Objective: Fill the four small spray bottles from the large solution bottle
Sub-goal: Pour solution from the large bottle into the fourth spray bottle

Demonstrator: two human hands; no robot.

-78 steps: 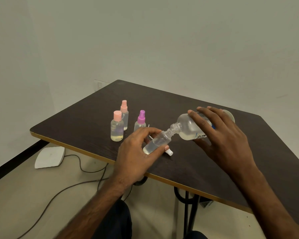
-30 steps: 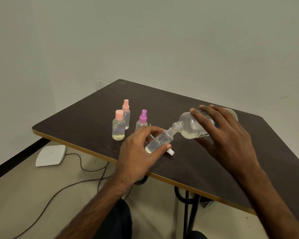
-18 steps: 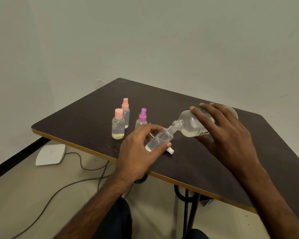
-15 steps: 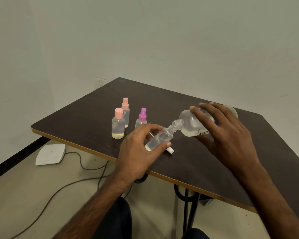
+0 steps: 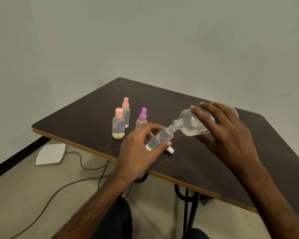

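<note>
Left hand [image 5: 138,152] pinches the tilted, uncapped small bottle [image 5: 160,138] just above the surface [image 5: 86,118], near the front edge. Right hand [image 5: 226,133] grips the tipped large bottle [image 5: 190,125], neck at the small bottle's mouth. White cap [image 5: 170,150] lies beside the left thumb. Behind stand the pink-cap bottle [image 5: 118,125], pink sprayer [image 5: 126,109] and purple sprayer [image 5: 142,117], the last partly hidden by fingers. White box [image 5: 50,153] and cables [image 5: 86,167] on floor.

Dark wood-grain table [image 5: 205,169] with yellow edge band, three small capped bottles upright near its left front, pink-capped bottle [image 5: 118,125] foremost, pink spray bottle [image 5: 126,111] just behind, purple spray bottle [image 5: 142,118] to the right, small white cap [image 5: 170,150] lying near the front edge.
</note>
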